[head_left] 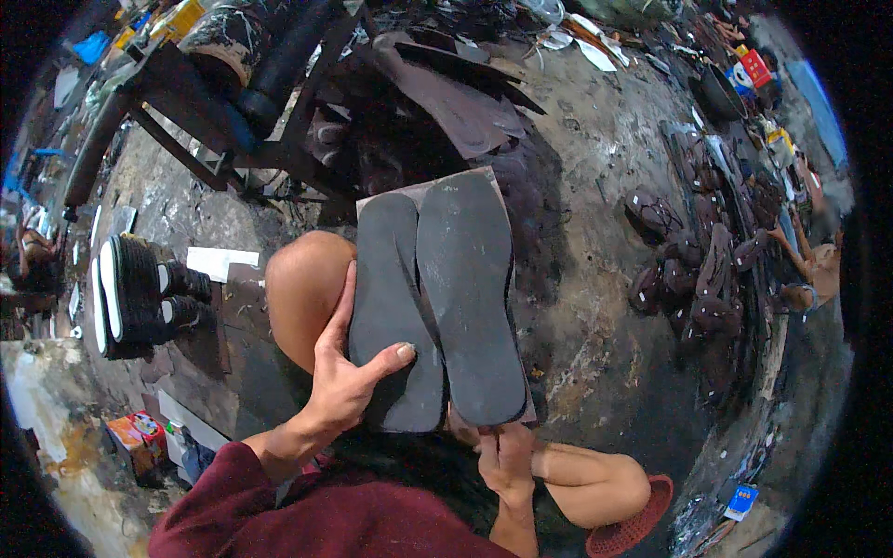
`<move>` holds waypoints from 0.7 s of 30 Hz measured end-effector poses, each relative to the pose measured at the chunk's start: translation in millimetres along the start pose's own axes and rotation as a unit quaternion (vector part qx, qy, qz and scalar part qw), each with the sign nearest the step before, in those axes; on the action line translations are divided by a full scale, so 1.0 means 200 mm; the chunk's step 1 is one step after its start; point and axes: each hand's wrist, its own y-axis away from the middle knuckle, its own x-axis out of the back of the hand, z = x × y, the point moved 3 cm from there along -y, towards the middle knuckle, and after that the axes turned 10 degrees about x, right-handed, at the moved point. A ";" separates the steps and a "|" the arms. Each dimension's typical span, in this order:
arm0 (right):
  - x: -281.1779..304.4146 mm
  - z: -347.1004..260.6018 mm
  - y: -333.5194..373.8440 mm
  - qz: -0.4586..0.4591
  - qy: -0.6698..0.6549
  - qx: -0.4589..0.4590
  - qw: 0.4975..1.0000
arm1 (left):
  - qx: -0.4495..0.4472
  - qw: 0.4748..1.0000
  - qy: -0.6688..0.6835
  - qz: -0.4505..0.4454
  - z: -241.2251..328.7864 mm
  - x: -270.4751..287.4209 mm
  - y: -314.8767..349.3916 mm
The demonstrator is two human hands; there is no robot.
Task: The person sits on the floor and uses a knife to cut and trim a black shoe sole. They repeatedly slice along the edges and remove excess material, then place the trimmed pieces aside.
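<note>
The largest thing we see is the stained grey concrete floor [595, 372]. On it, at the upper left, stands a black metal machine frame [200, 121], and beside this frame lie some large dark brown flexible sheets [456, 102].

In front of our body we have the work itself: two dark grey, flat, foot-shaped soles [465, 288], side by side on a thin brownish backing sheet [495, 182], whose border shows at the top and right. To the right, on the floor, is a heap of dark brown sandals [679, 270]; to the left, a stack of black soles with white edges [139, 288].

Our left grip [342, 383] is grasping the left grey sole, with the thumb upon its face and the forefinger along its outer side. Our right grip [507, 460] is curled at the lower end of the right one; we cannot tell whether it pinches or only supports.

In our judgement, the step is to seat the soles on the sheet. We should keep the sheet flat, support it from below, press from middle to rim, and not let the thumb push one sole across the other.
</note>
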 end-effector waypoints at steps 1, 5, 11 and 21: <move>0.01 0.02 -0.01 -0.014 -0.014 -0.002 1.000 | 0.005 1.000 0.016 -0.002 0.00 0.00 0.00; 0.07 -0.06 -0.15 0.055 -0.011 0.058 0.997 | 0.021 0.999 0.033 -0.002 0.01 -0.01 0.00; -0.16 0.17 -0.13 0.126 -0.051 0.133 0.982 | 0.003 1.000 0.016 -0.016 -0.01 -0.03 0.03; -0.18 0.08 -0.35 0.112 -0.075 0.057 0.989 | -0.013 0.998 -0.026 -0.052 -0.01 -0.12 0.07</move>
